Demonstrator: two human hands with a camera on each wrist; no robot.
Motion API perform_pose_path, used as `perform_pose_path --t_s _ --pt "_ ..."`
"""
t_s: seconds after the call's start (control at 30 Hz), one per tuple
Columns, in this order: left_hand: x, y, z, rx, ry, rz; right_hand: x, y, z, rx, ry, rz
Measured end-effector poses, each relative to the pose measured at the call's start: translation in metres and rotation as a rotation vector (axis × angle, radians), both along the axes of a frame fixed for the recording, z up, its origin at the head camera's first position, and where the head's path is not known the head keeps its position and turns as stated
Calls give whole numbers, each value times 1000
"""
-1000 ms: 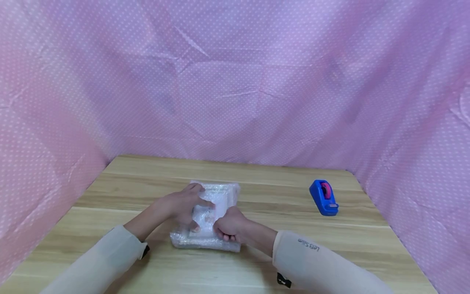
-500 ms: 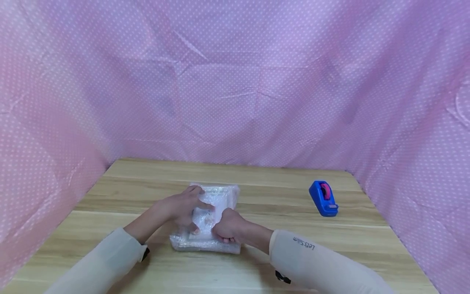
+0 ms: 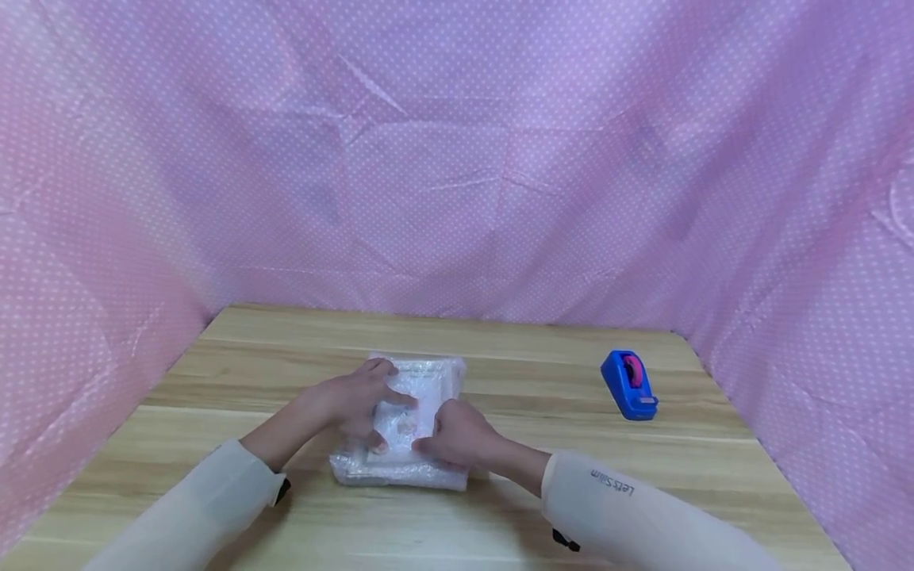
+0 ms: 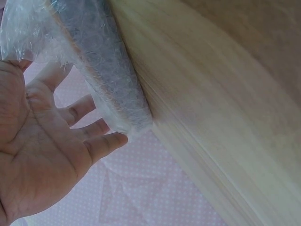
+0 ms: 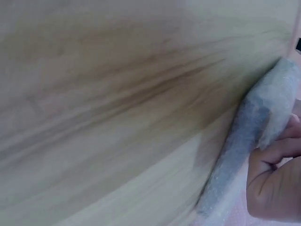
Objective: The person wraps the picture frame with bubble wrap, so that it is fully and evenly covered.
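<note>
A flat rectangular package (image 3: 437, 381) in clear bubble wrap lies on the table; a pale framed shape shows through the wrap. In the left wrist view, a light brown edge is visible inside the wrapped package (image 4: 101, 66). My left hand (image 3: 355, 403) rests on its left part with fingers spread and thumb toward me. On the right part, my right hand (image 3: 464, 434) presses with its fingers curled in and its thumb against the top. The right wrist view shows the curled right hand (image 5: 277, 183) at the wrap; nothing gripped shows there.
A blue tape dispenser (image 3: 630, 386) with a pink roll stands to the right on the wooden table (image 3: 543, 373). Behind and on both sides hangs pink dotted cloth (image 3: 457, 198).
My right hand has shifted slightly and turned on the package, and its forearm has moved a little to the right. The left hand and the package stay in place.
</note>
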State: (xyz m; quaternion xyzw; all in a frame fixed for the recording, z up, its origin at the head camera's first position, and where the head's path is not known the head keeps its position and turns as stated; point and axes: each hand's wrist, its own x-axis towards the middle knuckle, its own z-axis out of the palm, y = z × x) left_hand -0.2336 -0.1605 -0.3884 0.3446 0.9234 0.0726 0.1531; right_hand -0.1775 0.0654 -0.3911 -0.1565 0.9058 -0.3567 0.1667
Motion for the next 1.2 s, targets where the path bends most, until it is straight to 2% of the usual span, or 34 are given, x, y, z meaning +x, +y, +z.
perform_pose_path --t_s 0.17,0.27,0.4,0.43,0.5,0.57,0.67,0.83,1.03,1.2 --pt "-3 0 2 1 7 -12 -6 6 3 -21 119 127" --pt "-4 0 3 -2 5 -16 -10 10 -1 57 323 282" --pt "-8 -1 2 -8 4 -24 -13 15 -9 240 681 488" --pt "-8 -1 2 -7 8 -27 -14 16 -11 280 747 524" --pt "-10 -2 2 -9 17 -35 -14 16 -13 347 818 572" --pt "-11 -3 3 -11 21 -38 -14 16 -15 408 834 594" --pt "-12 -4 5 -12 23 -40 -15 16 -15 457 792 606" --pt "-16 -6 3 -13 19 -31 -17 18 -15 415 711 617" --pt "-19 -8 4 -25 4 -24 -21 19 -8 349 690 648" --pt "-19 -10 4 -29 0 -24 -28 16 -8 394 669 638"
